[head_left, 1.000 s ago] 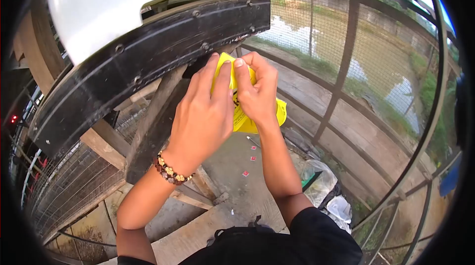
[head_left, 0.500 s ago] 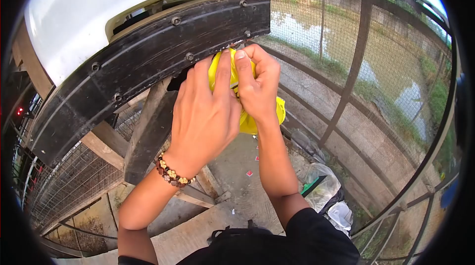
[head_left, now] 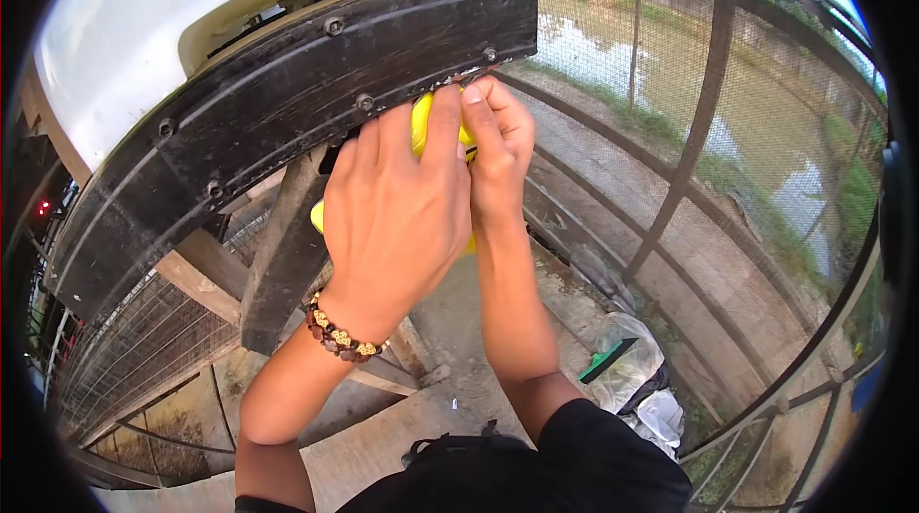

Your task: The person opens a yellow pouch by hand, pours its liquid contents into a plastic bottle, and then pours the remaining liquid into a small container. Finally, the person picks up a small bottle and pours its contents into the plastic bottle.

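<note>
A yellow plastic packet (head_left: pixel 422 121) is bunched up just under the lower edge of a black bolted beam (head_left: pixel 287 73). My left hand (head_left: pixel 402 188), with a beaded bracelet at the wrist, covers most of the packet and is closed on it, its fingertips at the beam. Beside it my right hand (head_left: pixel 500 140) pinches the packet's right side between thumb and curled fingers. A bit of yellow also shows left of my left hand. What the fingertips do behind the packet is hidden.
White panel (head_left: pixel 124 54) above the beam. Wooden braces (head_left: pixel 287 245) and wire mesh stand at the left. A mesh fence (head_left: pixel 704 121) runs along the right, with water beyond. Clear plastic bags (head_left: pixel 632 360) and a green-and-black object (head_left: pixel 607 361) lie on the floor.
Both hands and the packet have moved up closer to the beam. The packet's loose lower right part no longer shows beside my right wrist, and yellow now shows at the left.
</note>
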